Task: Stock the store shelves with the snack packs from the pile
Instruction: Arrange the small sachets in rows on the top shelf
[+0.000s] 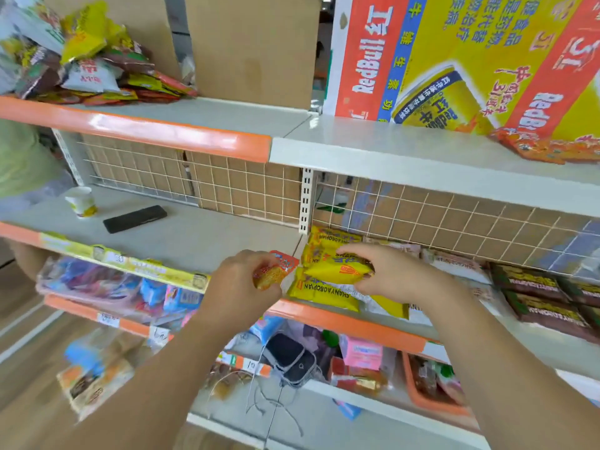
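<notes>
My left hand (242,280) grips an orange-red snack pack (276,271) just in front of the middle shelf (207,238). My right hand (396,274) holds a yellow snack pack (337,271) over a stack of matching yellow packs (321,292) at the left end of the right-hand shelf section. Dark brown packs (535,297) lie in rows further right on that shelf. The pile of mixed snack packs (87,63) sits on the top shelf at the far left.
A paper cup (81,201) and a black phone (134,218) lie on the middle shelf's left section. A RedBull carton (470,60) and brown cardboard boxes (253,50) stand on the top shelf. Lower shelves hold mixed goods, a dark device (289,358) and an orange tray (431,384).
</notes>
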Available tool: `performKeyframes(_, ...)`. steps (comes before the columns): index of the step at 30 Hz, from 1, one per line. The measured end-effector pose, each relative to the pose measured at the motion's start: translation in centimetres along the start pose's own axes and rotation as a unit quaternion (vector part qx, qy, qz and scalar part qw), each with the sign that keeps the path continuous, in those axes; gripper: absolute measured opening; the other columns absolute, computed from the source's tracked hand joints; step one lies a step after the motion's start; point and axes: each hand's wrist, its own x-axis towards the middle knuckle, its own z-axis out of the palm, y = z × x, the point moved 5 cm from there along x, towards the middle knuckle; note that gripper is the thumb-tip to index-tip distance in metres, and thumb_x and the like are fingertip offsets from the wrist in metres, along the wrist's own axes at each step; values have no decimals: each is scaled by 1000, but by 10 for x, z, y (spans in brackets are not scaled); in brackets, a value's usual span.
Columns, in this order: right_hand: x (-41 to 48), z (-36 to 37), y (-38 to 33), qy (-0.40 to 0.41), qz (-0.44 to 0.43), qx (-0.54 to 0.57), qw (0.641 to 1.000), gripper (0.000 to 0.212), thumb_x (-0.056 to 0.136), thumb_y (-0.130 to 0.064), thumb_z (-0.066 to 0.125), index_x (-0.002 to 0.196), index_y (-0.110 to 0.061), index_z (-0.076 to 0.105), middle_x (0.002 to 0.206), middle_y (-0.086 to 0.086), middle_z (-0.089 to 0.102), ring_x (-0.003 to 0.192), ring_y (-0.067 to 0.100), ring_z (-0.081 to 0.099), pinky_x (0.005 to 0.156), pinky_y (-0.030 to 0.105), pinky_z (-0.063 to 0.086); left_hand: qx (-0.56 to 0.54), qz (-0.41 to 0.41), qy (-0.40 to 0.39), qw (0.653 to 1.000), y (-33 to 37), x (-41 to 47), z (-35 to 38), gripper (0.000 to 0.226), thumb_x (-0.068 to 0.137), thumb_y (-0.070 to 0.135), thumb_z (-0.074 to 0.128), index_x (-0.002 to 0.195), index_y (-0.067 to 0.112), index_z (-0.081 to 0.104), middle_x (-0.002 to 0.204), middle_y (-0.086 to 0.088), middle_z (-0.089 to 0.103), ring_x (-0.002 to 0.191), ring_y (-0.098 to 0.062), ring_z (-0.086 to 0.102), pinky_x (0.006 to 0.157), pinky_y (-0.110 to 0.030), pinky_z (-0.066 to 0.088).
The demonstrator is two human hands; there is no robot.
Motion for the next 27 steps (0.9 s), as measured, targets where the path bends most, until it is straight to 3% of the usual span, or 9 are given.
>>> performKeyframes(1,13,10,-1,-5,3,4,1000,66,89,-22,69,142,-50,43,98,-5,62,57,9,50,51,25,38,-3,-12,-1,1000,-12,0,5,46,65,35,64,109,29,74,103,8,69,88,-13,63,79,-25,49)
performKeyframes(3,42,28,-4,-7,5,17,1000,64,89,-22,69,141,-50,43,89,-13,56,56,5,47,49,21,35,-14,-31,-4,999,-36,4,13,45,65,34,64,108,28,74,102,6,70,87,-14,64,81,-28,52)
performKeyframes(6,89,49,-10,6,8,24,1000,67,87,-25,69,142,-51,42,84,-18,50,64,4,50,54,24,37,-26,-60,-4,998,-71,17,22,45,64,34,63,107,30,74,100,8,69,87,-14,65,79,-30,53)
performKeyframes(10,147,63,-13,34,16,34,999,69,85,-21,70,144,-48,43,124,-8,57,87,14,60,64,27,45,-29,-79,4,996,-114,39,29,42,65,34,63,106,30,74,100,9,69,86,-14,64,74,-25,49)
performKeyframes(13,183,69,-9,63,30,30,997,69,86,-21,71,145,-45,44,139,-5,54,103,15,54,67,22,37,-29,-77,-9,997,-140,56,37,40,67,33,62,105,29,74,101,5,70,87,-19,65,78,-31,53)
performKeyframes(18,237,77,-8,101,40,-26,994,66,89,-19,63,145,-48,43,140,-1,58,112,25,61,75,25,38,-2,-60,-8,998,-166,88,65,46,66,33,58,108,27,74,104,3,69,93,-24,59,82,-32,51)
performKeyframes(23,295,91,-9,127,20,-81,988,68,91,-9,55,145,-49,42,142,4,56,118,30,60,88,34,51,35,-35,0,999,-183,119,96,45,65,34,58,106,25,75,98,0,70,87,-31,60,77,-38,55)
performKeyframes(27,330,103,-8,127,-5,-121,984,69,91,-8,57,146,-47,43,142,5,56,122,32,57,93,36,49,41,-53,3,998,-203,127,106,40,66,32,63,103,27,75,94,0,68,83,-30,60,75,-36,54)
